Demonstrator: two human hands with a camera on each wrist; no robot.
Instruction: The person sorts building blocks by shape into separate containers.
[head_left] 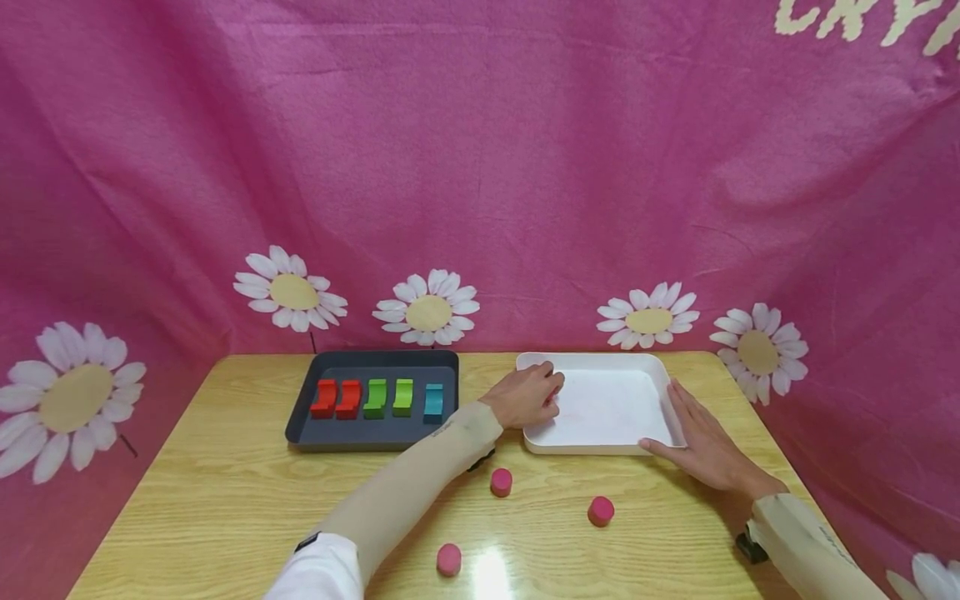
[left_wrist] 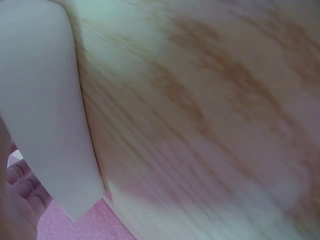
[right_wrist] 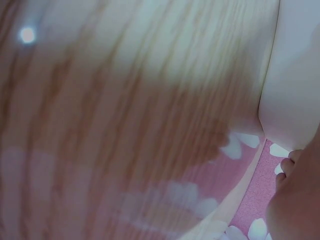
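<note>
A shallow white tray (head_left: 611, 408) lies at the right of the table, with both hands at its sides. My left hand (head_left: 525, 395) grips its left edge, the fingers bent over the rim. My right hand (head_left: 705, 437) rests along the right side with long, straight fingers, its thumb at the front right corner. In the left wrist view the tray's pale wall (left_wrist: 37, 95) stands beside the left hand's fingers (left_wrist: 30, 187). The right wrist view shows the tray's wall (right_wrist: 292, 75) above the right hand (right_wrist: 295, 200).
Left of the white tray is a dark grey tray (head_left: 345, 435) holding several curved blocks: red (head_left: 324, 400), green (head_left: 376, 400), yellow-green (head_left: 402, 398) and blue (head_left: 433, 403). Three pink cylinders, left (head_left: 449, 560), middle (head_left: 501, 482) and right (head_left: 601, 511), stand nearer on the wooden table (head_left: 225, 500). A pink flowered cloth (head_left: 487, 208) hangs behind.
</note>
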